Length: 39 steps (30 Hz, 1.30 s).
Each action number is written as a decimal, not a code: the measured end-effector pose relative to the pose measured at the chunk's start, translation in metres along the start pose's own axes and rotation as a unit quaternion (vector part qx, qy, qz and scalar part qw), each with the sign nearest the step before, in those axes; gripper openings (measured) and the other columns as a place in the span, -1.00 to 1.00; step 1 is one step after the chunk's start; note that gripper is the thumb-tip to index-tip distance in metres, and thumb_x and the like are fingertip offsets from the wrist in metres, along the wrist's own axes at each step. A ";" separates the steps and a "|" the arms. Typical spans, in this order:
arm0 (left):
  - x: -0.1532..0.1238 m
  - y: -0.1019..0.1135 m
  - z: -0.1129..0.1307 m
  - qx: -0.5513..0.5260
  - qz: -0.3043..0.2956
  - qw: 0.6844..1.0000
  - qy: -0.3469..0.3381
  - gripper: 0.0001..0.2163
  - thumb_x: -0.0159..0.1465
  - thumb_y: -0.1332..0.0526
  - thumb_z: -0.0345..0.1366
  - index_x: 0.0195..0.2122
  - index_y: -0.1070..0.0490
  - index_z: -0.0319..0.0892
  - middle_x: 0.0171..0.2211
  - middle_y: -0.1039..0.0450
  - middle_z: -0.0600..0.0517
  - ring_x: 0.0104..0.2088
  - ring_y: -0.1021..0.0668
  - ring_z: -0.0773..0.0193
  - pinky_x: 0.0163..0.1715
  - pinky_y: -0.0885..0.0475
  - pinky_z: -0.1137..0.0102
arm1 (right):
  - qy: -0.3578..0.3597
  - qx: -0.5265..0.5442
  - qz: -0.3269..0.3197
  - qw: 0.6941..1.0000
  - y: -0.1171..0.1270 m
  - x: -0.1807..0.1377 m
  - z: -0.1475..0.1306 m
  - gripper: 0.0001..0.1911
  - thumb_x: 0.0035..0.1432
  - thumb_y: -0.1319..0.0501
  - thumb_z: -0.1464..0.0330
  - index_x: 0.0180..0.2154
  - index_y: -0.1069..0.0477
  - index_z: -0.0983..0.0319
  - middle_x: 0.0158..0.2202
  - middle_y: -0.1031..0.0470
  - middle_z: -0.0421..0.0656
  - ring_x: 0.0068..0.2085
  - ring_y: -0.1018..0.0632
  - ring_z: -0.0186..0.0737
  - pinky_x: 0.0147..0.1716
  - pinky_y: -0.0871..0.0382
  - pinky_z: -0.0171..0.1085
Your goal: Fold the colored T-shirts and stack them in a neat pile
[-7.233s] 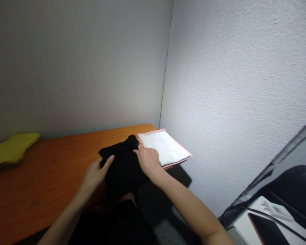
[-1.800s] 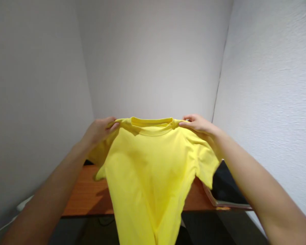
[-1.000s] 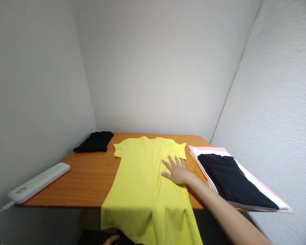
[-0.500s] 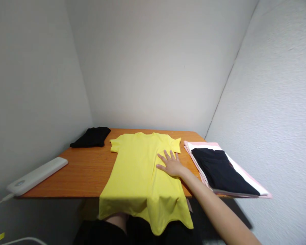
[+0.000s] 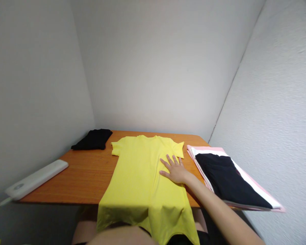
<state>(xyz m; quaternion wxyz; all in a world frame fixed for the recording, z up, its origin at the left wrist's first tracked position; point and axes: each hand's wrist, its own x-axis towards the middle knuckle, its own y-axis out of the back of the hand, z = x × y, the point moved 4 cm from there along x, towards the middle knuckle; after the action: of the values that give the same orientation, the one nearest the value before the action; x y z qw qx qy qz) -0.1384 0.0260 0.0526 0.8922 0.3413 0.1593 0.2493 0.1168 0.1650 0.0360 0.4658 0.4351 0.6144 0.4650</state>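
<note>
A yellow short-sleeved T-shirt [image 5: 137, 170] lies spread out on the wooden table [image 5: 79, 180], collar toward the back wall. Its lower part hangs over the front edge, and soft creases run down its right half. My right hand [image 5: 174, 170] rests flat on the shirt's right side, below the right sleeve, fingers spread and holding nothing. At the bottom edge, a blurred bare limb [image 5: 124, 235] overlaps the shirt's hem; which limb it is cannot be made out. My left hand does not show.
Right of the shirt, a folded black garment [image 5: 229, 180] lies on pink-and-white folded cloth [image 5: 250, 178] reaching past the front edge. A folded black cloth [image 5: 94, 139] sits at the back left. A white power bank [image 5: 38, 178] with a cable lies along the left edge.
My right hand stays flat on the shirt in the same place. A blurred bare limb now shows at the bottom centre. The whole view has shifted slightly.
</note>
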 end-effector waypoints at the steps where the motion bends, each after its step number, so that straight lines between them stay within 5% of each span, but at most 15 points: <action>1: 0.002 0.024 -0.007 0.008 0.025 1.000 0.002 -0.69 0.38 -0.09 -0.11 0.08 -0.36 -0.05 0.11 -0.38 -0.06 0.02 -0.47 0.16 0.05 -0.39 0.15 | 0.006 -0.001 -0.008 1.000 0.002 0.001 0.004 -0.09 0.13 0.17 -0.30 0.37 0.18 -0.03 0.43 0.38 -0.12 0.36 0.30 0.28 0.24 0.42 0.24; 3: 0.017 0.079 -0.032 0.039 0.090 0.995 0.022 -0.65 0.42 0.03 -0.08 0.15 -0.31 0.00 0.16 -0.35 -0.02 0.13 -0.40 0.14 0.17 -0.27 0.17 | 0.012 0.003 -0.013 1.000 0.009 0.009 0.011 -0.10 0.13 0.11 -0.28 0.37 0.11 -0.01 0.42 0.22 -0.08 0.37 0.19 0.26 0.24 0.39 0.25; 5: 0.045 0.136 -0.072 0.182 0.200 0.956 0.116 -0.58 0.40 0.05 -0.06 0.16 -0.32 -0.12 0.18 -0.36 -0.06 0.17 -0.38 0.13 0.19 -0.22 0.24 | -0.007 -0.001 0.021 1.000 0.019 0.024 0.018 -0.17 0.21 0.12 -0.20 0.36 0.03 0.11 0.39 0.06 0.00 0.37 0.09 0.21 0.25 0.35 0.22; 8: 0.095 0.191 -0.135 0.276 0.234 0.903 0.230 -0.52 0.41 0.13 -0.17 0.25 -0.20 -0.32 0.28 -0.19 -0.19 0.28 -0.24 0.10 0.26 -0.08 0.24 | -0.086 -0.018 0.091 0.992 0.029 0.057 0.027 -0.25 0.34 0.22 -0.01 0.35 0.05 0.34 0.38 0.08 0.13 0.38 0.10 0.09 0.27 0.31 0.09; 14: 0.138 0.218 -0.221 0.287 0.230 0.865 0.341 -0.35 0.34 0.12 0.09 0.37 0.01 -0.14 0.37 0.10 -0.25 0.34 -0.04 -0.28 0.19 0.01 -0.19 | -0.185 -0.007 0.075 0.980 0.015 0.114 0.052 -0.09 0.25 0.31 -0.18 0.38 0.18 0.32 0.40 0.27 0.18 0.38 0.17 0.17 0.25 0.27 0.11; 19: 0.137 0.229 -0.251 0.299 0.237 0.848 0.367 -0.30 0.30 0.19 0.20 0.39 0.12 -0.03 0.39 0.18 -0.21 0.36 0.02 -0.19 0.23 0.08 -0.12 | -0.183 -0.016 0.082 0.979 0.009 0.140 0.072 -0.08 0.20 0.33 -0.23 0.39 0.19 0.18 0.42 0.30 0.06 0.38 0.22 0.10 0.26 0.33 0.08; 25: 0.143 0.233 -0.246 0.313 0.245 0.830 0.392 -0.31 0.31 0.18 0.18 0.38 0.09 -0.05 0.39 0.13 -0.24 0.35 -0.02 -0.24 0.22 0.09 -0.14 | -0.173 -0.025 0.105 0.979 0.009 0.144 0.075 -0.11 0.22 0.32 -0.21 0.38 0.14 0.19 0.41 0.24 0.06 0.38 0.17 0.10 0.26 0.28 0.08; 29: 0.146 0.226 -0.214 0.348 0.254 0.817 0.384 -0.34 0.34 0.09 0.07 0.35 -0.02 -0.27 0.37 0.13 -0.33 0.35 0.06 -0.32 0.22 0.35 -0.17 | -0.170 -0.058 0.110 0.978 0.021 0.133 0.059 -0.17 0.29 0.28 -0.13 0.38 0.14 0.24 0.42 0.31 0.04 0.38 0.24 0.09 0.27 0.37 0.08; 34: 0.140 0.173 -0.155 0.375 0.221 0.853 0.287 -0.41 0.36 0.11 0.06 0.33 -0.10 -0.13 0.39 0.12 -0.17 0.38 0.10 -0.06 0.29 0.31 -0.02 | -0.127 -0.032 0.098 0.987 0.022 0.094 0.008 -0.14 0.29 0.29 -0.13 0.38 0.17 0.31 0.42 0.37 0.05 0.38 0.28 0.11 0.27 0.40 0.12; 39: 0.098 0.109 -0.124 0.331 0.184 0.889 0.257 -0.29 0.35 0.17 0.14 0.36 -0.01 -0.27 0.37 0.14 -0.30 0.37 0.06 -0.13 0.27 0.11 -0.06 | -0.042 0.014 0.060 0.997 -0.005 0.018 -0.026 -0.06 0.23 0.31 -0.21 0.38 0.16 0.31 0.41 0.30 0.03 0.38 0.27 0.10 0.30 0.33 0.07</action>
<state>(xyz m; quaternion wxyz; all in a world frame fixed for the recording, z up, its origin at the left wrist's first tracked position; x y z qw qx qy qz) -0.1503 0.2160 0.0278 0.5935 0.5643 0.3904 0.4206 0.0871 0.1776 0.0320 0.4563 0.4969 0.5737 0.4645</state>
